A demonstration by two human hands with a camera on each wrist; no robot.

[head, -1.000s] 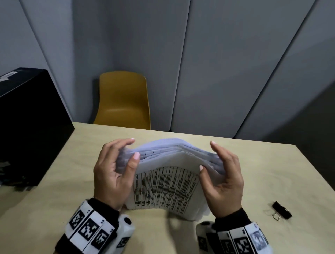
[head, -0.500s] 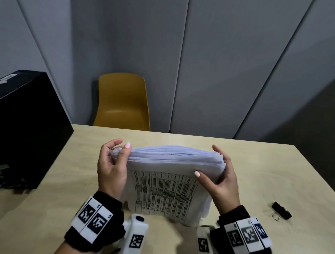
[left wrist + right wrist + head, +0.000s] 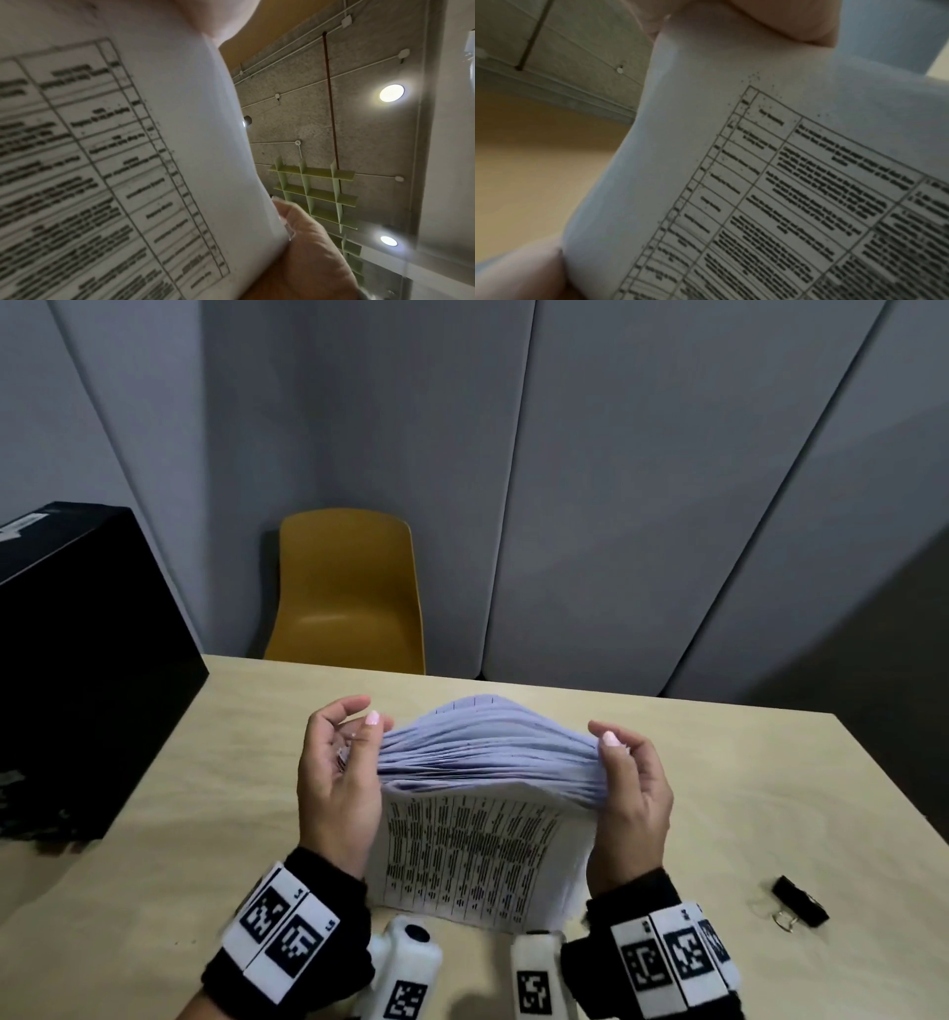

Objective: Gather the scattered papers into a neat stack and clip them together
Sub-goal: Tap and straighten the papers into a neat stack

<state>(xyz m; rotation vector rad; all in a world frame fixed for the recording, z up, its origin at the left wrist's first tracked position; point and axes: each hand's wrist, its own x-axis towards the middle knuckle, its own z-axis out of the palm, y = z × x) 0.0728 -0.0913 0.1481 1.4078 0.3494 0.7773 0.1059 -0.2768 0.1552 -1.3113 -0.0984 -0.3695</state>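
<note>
- Papers: one stack, upright on the bench, near centre, top edges fanned.
- Left hand: grip on stack's left edge.
- Right hand: grip on right edge.
- Clip: on bench, near right, apart.

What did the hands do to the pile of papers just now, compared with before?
The papers were squeezed flat half a second ago; now their top edges bow up and fan apart again. The left hand and right hand loosened their pinch but keep holding the sides. The binder clip stayed on the table, and the stack stayed upright.
</note>
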